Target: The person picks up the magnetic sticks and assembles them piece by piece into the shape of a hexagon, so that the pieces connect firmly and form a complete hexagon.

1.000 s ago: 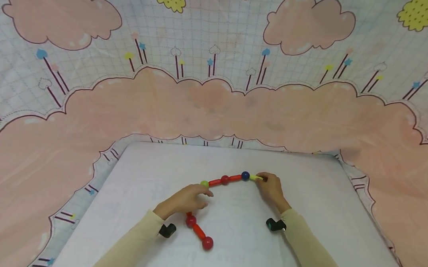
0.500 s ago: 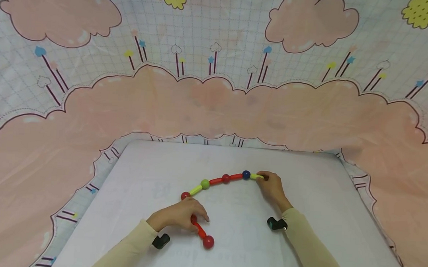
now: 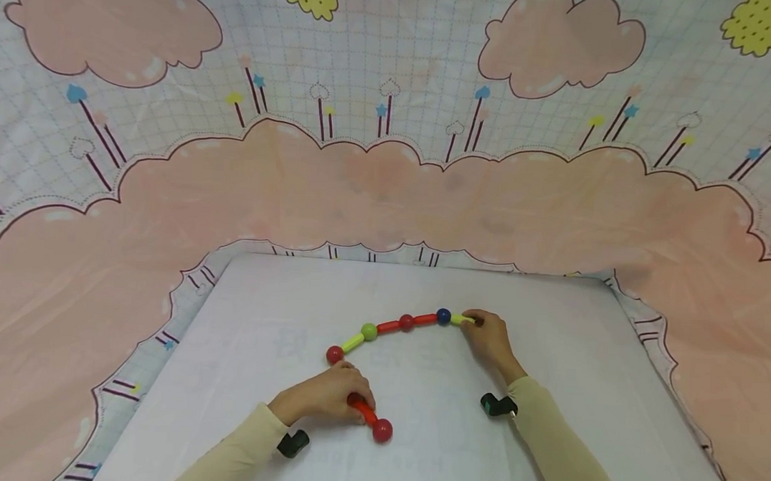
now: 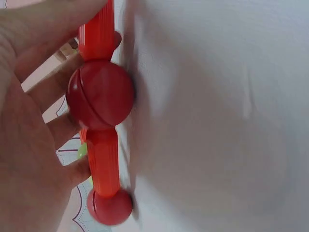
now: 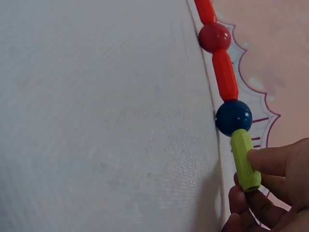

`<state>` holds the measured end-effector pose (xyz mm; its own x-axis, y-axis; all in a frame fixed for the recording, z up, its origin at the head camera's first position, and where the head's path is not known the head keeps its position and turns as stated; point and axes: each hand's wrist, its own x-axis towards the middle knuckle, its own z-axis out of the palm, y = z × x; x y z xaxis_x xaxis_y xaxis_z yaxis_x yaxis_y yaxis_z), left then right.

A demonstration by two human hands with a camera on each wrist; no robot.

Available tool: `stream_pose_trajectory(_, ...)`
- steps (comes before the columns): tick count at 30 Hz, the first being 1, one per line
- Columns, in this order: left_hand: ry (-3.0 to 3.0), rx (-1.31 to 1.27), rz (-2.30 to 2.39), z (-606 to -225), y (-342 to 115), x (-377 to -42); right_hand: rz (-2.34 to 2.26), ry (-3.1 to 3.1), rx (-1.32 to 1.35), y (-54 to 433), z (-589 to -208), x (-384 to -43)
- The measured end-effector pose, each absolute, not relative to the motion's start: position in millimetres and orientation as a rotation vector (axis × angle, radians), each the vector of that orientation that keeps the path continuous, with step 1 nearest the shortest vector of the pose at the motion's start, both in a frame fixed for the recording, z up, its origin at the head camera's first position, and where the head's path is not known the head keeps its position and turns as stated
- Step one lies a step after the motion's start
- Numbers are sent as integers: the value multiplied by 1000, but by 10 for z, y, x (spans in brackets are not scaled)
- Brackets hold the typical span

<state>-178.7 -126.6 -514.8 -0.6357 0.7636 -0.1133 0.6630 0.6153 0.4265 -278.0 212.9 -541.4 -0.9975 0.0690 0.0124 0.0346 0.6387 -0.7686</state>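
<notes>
A chain of magnetic sticks and balls lies in an arc on the white table. My left hand point(image 3: 327, 394) pinches a red stick point(image 4: 96, 38) near the chain's front end, thumb on one side and fingers behind. Beyond that stick is the red end ball point(image 3: 382, 430); another red ball point(image 4: 101, 93) sits by the palm. Part of the chain is hidden under this hand in the head view. At the far end, my right hand point(image 3: 489, 342) pinches a yellow-green stick point(image 5: 245, 159) between thumb and fingers. That stick joins a blue ball point(image 5: 234, 118).
Between the hands the chain runs through a red ball point(image 3: 334, 354), a yellow-green stick point(image 3: 353, 342), a green ball point(image 3: 369, 332) and red sticks. A white table point(image 3: 551, 305) lies beneath. Behind it hangs a cloth printed with pink clouds point(image 3: 426, 199).
My left hand has moved from the green ball toward the chain's front end and taken hold of a red stick. The end ball has shifted slightly right and away. My right hand stays put.
</notes>
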Motion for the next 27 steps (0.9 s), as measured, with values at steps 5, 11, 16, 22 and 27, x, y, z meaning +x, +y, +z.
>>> stream_pose_trajectory(5, 2601, 1066, 560, -5208, -1221, -1856, 1320, -2818, -123, 2126, -5421, -2767)
stream_pose_trajectory(11, 2615, 1007, 656, -5259, -1159, -1925, 1319, -2836, -151, 2104, -5423, -2742)
stream_pose_trajectory(16, 2657, 970, 683, -5275, -1090, -1938, 1270, -2866, -150, 2069, -5384, -2707)
stream_pose_trajectory(22, 2697, 922, 717, -5288, -1000, -1946, 1215, -2892, -99, 2016, -5321, -2655)
stream_pose_trajectory(27, 2725, 886, 719, -5323, -923, -1959, 1227, -2936, -100, 1986, -5304, -2612)
